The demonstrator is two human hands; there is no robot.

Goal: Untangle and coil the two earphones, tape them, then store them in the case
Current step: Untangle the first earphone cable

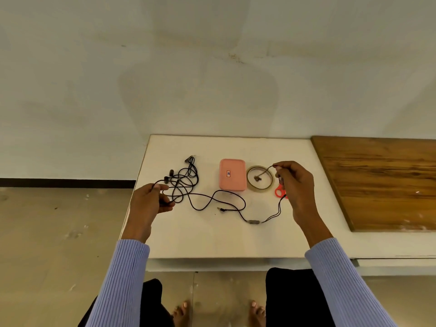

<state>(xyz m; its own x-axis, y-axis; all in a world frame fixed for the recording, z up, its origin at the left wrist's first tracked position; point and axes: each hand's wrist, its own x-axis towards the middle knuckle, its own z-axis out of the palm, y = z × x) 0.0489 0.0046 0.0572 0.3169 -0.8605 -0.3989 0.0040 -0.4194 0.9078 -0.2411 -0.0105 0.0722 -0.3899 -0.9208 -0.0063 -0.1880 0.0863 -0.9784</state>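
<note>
Two black earphones lie on a white table (212, 237). A tangled bundle of cable (185, 182) sits at the left, with two earbuds beside it. My left hand (151, 201) pinches cable at the bundle's left edge. One long cable (219, 200) runs right across the table to an inline remote (253, 221). My right hand (295, 182) holds that earphone's thin upper wires, and one earbud (256, 178) dangles over the tape roll (260, 178). The pink case (232, 174) stands closed between the bundle and the tape.
Red scissors (279, 192) lie partly hidden behind my right hand. A brown wooden board (382, 182) covers the table's right side. The table's left edge runs close to my left hand, with the floor beyond it.
</note>
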